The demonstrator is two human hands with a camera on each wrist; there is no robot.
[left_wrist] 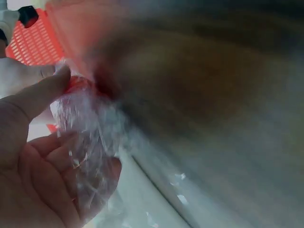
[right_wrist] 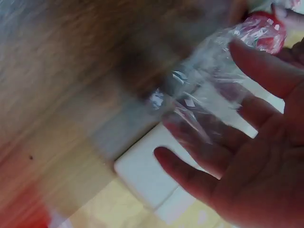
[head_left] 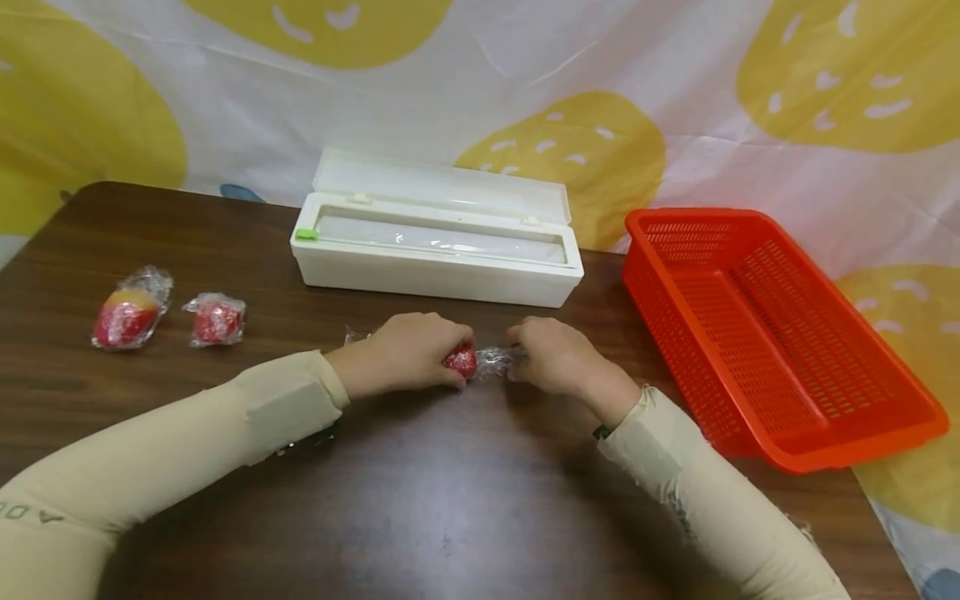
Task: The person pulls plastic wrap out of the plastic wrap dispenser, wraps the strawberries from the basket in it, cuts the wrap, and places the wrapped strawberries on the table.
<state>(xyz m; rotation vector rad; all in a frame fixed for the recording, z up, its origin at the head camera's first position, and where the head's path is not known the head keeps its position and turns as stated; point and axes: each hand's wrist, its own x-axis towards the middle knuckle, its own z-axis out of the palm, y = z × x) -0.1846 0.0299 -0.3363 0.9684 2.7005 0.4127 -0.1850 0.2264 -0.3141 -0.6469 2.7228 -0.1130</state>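
Observation:
A small, round red fruit (head_left: 461, 362) in clear plastic wrap lies at mid-table. My left hand (head_left: 408, 350) grips it, the thumb on its near side and the fingers beyond. From its right side, a loose end of plastic wrap (head_left: 492, 360) runs into my right hand (head_left: 555, 354). In the right wrist view, the wrap passes between the thumb and the loosely bent fingers (right_wrist: 209, 152). Another wrap end (left_wrist: 92, 156) drapes over the left fingers in the left wrist view. Much of the fruit is hidden by the left hand.
A white cling film box (head_left: 435, 271) stands behind the hands, lid raised, film inside. The red plastic basket (head_left: 705, 333) is at the right. Toward the left edge lie a wrapped red-and-yellow fruit (head_left: 126, 319) and a smaller wrapped red one (head_left: 217, 321). A patterned cloth hangs behind the table.

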